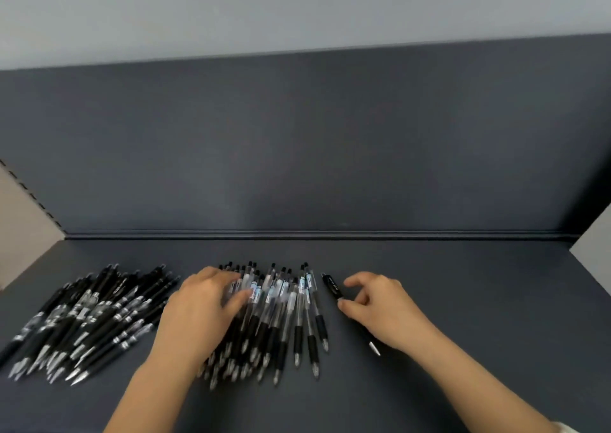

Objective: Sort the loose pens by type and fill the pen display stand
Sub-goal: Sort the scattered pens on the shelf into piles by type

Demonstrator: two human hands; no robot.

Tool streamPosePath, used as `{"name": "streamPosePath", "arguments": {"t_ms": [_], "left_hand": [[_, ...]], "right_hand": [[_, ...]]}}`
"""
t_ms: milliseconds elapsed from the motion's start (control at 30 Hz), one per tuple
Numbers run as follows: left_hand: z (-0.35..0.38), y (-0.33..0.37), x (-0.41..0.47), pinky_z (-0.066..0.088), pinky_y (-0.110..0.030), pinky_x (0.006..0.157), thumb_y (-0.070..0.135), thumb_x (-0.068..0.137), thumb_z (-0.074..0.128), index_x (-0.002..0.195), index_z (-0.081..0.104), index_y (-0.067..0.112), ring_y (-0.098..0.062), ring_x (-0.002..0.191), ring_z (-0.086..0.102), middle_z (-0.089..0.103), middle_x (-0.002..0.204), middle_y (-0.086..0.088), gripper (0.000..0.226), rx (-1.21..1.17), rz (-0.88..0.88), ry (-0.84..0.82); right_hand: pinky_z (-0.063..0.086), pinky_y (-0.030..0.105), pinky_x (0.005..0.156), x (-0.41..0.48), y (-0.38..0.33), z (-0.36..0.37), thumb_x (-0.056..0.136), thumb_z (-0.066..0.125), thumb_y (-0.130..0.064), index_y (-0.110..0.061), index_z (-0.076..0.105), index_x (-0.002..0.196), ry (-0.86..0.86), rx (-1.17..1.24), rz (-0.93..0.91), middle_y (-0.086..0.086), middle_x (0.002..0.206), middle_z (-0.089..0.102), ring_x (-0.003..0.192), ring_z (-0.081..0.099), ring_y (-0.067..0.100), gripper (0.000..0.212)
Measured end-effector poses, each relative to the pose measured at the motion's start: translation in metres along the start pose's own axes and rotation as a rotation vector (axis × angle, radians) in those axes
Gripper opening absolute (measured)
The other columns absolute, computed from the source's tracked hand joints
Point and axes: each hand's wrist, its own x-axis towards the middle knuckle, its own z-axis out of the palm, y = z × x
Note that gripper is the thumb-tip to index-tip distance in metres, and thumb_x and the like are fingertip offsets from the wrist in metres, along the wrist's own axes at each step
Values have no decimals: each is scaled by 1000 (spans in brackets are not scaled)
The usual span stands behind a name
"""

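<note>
Two heaps of pens lie on a dark grey shelf [463, 300]. The left heap of black-barrelled pens [89, 317] has its silver tips pointing toward me. The middle heap of clear-barrelled pens [284, 313] with black grips lies beside it. My left hand [201, 310] rests flat on the left part of the middle heap, fingers spread over the barrels. To the right, one black pen [331, 286] lies apart from the heaps. My right hand [380, 307] is over that pen, thumb and fingers curled round its middle; its silver tip shows below my wrist. No display stand is in view.
A dark grey back panel [297, 141] rises behind the shelf, with a pale wall above it. Light side panels [20, 224] close the shelf at left and right; the left one carries a slotted upright strip.
</note>
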Motion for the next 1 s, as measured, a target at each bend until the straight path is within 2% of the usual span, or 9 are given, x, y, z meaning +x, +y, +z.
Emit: {"name": "streamPosePath", "arguments": {"t_ms": [100, 200, 467, 567, 633, 767, 833, 900, 1000], "left_hand": [[2, -20, -10, 51, -35, 83, 47, 82, 61, 110, 68, 16, -22, 97, 61, 63, 105, 0, 42, -47, -53, 10], [3, -29, -15, 47, -30, 86, 45, 84, 60, 118, 63, 16, -21, 103, 59, 62, 111, -1, 45, -120, -81, 14], [7, -40, -16, 44, -26, 92, 43, 88, 56, 128, 55, 16, -17, 107, 55, 57, 114, 1, 48, -233, -8, 4], [3, -41, -13, 42, -18, 87, 44, 88, 54, 119, 62, 16, -11, 101, 56, 59, 108, 4, 42, -296, 37, 85], [-4, -36, -12, 37, -9, 75, 41, 88, 54, 102, 69, 19, -2, 84, 56, 59, 92, 9, 30, -421, 34, 132], [-16, -27, -10, 34, -15, 55, 35, 87, 58, 66, 61, 11, -7, 56, 46, 50, 59, 6, 33, -650, -47, 160], [-24, -33, -8, 36, -17, 54, 35, 88, 58, 65, 59, 9, -7, 51, 45, 53, 54, 2, 34, -724, -105, 165], [-33, -49, -5, 45, -31, 61, 40, 88, 55, 71, 58, 5, -22, 58, 53, 60, 62, -8, 39, -763, -170, 211], [-51, -80, -3, 37, -34, 56, 43, 90, 51, 69, 50, 4, -23, 53, 43, 46, 54, -7, 44, -649, -229, 260]], "right_hand": [[45, 21, 73, 3, -16, 16, 87, 61, -35, -24, 55, 122, 9, 16, -40, -12, 70, 61, 81, 56, 4, 37], [42, 15, 66, 4, -29, 22, 88, 61, -34, -23, 56, 121, 54, 40, -66, -11, 72, 63, 76, 56, 0, 35], [40, 9, 63, 6, -70, 43, 85, 65, -34, -25, 62, 111, 75, 115, -175, -10, 74, 63, 68, 54, -1, 28], [41, 9, 61, 5, -89, 56, 83, 67, -33, -26, 67, 100, 109, 178, -237, -11, 74, 62, 65, 54, -1, 18], [43, 11, 62, 2, -103, 65, 82, 68, -32, -27, 69, 91, 124, 205, -292, -11, 74, 64, 67, 55, 1, 10], [46, 14, 66, -1, -125, 82, 85, 65, -26, -24, 69, 92, 100, 191, -411, -11, 80, 66, 76, 58, 3, 8], [45, 13, 69, 1, -131, 85, 86, 63, -26, -24, 70, 92, 113, 163, -440, -12, 84, 67, 79, 59, 4, 9], [44, 18, 79, 6, -131, 86, 88, 60, -31, -25, 69, 95, 128, 75, -444, -14, 91, 64, 87, 56, 2, 13], [40, 26, 93, 15, -125, 89, 90, 55, -38, -26, 64, 108, 116, -79, -385, -11, 107, 58, 108, 47, 8, 23]]}}
